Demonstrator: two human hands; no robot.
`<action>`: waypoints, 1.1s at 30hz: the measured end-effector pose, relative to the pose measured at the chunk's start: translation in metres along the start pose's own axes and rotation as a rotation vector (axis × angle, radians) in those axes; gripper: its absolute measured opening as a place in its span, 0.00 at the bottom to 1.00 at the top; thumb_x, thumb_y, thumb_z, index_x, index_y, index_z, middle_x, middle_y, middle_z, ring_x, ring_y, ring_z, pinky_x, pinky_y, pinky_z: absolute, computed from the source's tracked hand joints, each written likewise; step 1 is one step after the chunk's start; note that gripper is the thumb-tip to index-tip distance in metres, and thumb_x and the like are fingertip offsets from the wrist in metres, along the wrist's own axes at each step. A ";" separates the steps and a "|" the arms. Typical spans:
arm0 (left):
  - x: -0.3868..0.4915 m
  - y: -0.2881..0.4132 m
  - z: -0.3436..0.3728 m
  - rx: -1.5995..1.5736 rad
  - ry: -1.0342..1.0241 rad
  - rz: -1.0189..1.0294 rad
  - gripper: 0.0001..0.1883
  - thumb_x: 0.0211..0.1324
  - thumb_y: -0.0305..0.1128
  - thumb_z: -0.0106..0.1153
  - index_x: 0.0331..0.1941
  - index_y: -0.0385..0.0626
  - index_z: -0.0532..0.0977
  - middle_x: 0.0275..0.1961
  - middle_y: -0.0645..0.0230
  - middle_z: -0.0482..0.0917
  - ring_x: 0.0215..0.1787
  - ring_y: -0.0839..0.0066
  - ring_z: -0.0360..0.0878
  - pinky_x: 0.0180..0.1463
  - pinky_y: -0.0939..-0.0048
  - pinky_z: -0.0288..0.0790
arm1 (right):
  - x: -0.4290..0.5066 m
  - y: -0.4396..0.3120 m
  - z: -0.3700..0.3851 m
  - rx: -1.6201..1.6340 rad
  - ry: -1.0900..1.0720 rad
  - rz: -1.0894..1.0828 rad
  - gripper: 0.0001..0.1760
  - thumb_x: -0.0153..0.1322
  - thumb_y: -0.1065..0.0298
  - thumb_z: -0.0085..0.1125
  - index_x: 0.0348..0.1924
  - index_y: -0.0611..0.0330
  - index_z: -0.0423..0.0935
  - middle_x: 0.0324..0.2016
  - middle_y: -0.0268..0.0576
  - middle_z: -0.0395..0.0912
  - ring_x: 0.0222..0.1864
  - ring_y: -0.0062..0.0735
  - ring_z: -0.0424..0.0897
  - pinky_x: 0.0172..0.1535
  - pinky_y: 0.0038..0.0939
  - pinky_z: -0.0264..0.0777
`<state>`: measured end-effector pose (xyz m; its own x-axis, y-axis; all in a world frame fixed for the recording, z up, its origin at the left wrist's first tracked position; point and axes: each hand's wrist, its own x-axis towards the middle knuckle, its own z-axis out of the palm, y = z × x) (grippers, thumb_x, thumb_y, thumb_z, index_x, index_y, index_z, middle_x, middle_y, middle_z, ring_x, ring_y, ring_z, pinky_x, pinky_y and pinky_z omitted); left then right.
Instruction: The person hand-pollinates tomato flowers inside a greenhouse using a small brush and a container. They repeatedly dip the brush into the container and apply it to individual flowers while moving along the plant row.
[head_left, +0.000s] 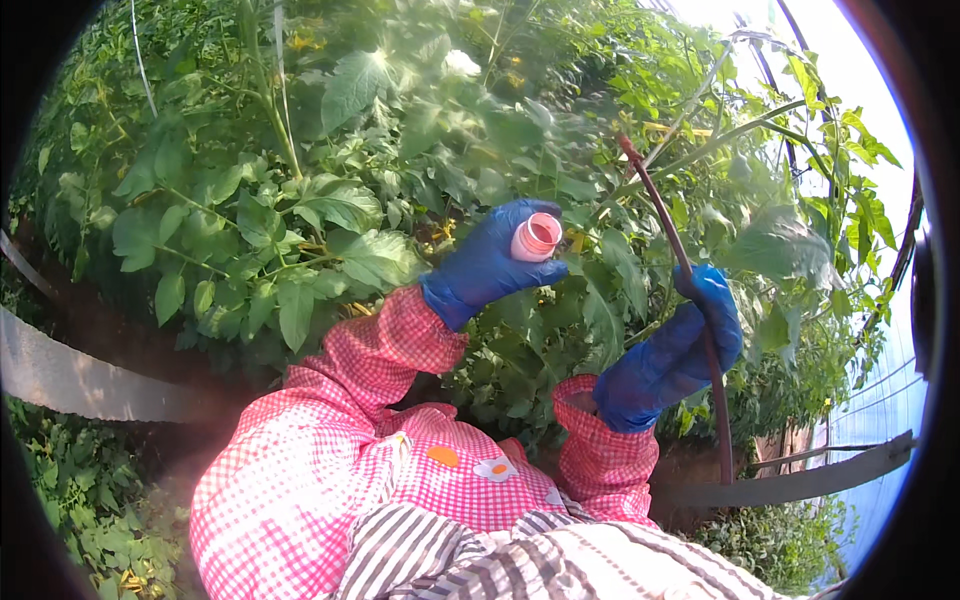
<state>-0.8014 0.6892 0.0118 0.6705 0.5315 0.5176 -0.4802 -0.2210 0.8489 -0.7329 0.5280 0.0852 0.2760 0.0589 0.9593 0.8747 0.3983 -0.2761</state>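
My left hand, in a blue disposable glove, grips a small open-mouthed jar among the leaves. The jar's inside is coated pink, and its mouth faces me. In my right hand, also gloved in blue, is a thin dark brown stick. The stick slants up and left, and its reddish upper tip appears close to a green plant stem; whether they touch, I cannot tell. Leafy tomato plants with small yellow flowers surround both hands.
White support strings run up among the stems at upper left. A pale curved strip passes at left, and a grey one at right. Bright plastic sheeting rises beyond the plants on the right. More foliage grows at lower left.
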 end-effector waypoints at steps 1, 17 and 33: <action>0.012 -0.006 0.005 -0.023 -0.029 0.009 0.33 0.42 0.30 0.73 0.55 0.41 0.69 0.42 0.75 0.75 0.43 0.84 0.72 0.51 0.78 0.69 | -0.001 0.004 -0.003 -0.059 0.026 0.002 0.11 0.73 0.70 0.50 0.48 0.64 0.67 0.43 0.48 0.76 0.45 0.36 0.77 0.51 0.37 0.70; 0.098 -0.054 0.021 -0.123 -0.156 0.139 0.25 0.40 0.33 0.74 0.44 0.41 0.75 0.64 0.55 0.63 0.64 0.69 0.64 0.62 0.67 0.62 | 0.024 0.024 -0.009 -0.427 -0.022 0.061 0.12 0.71 0.74 0.52 0.45 0.71 0.75 0.42 0.49 0.78 0.47 0.39 0.75 0.54 0.39 0.66; 0.110 -0.045 0.017 0.066 -0.074 0.342 0.30 0.39 0.33 0.75 0.49 0.43 0.73 0.62 0.54 0.67 0.65 0.67 0.63 0.64 0.65 0.60 | 0.029 0.061 0.023 -0.254 -0.068 0.068 0.11 0.69 0.84 0.48 0.44 0.67 0.72 0.43 0.48 0.76 0.47 0.36 0.77 0.51 0.33 0.73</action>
<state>-0.6960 0.7437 0.0328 0.5177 0.3572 0.7774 -0.6478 -0.4299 0.6289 -0.6801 0.5751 0.0978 0.3178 0.1424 0.9374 0.9293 0.1496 -0.3378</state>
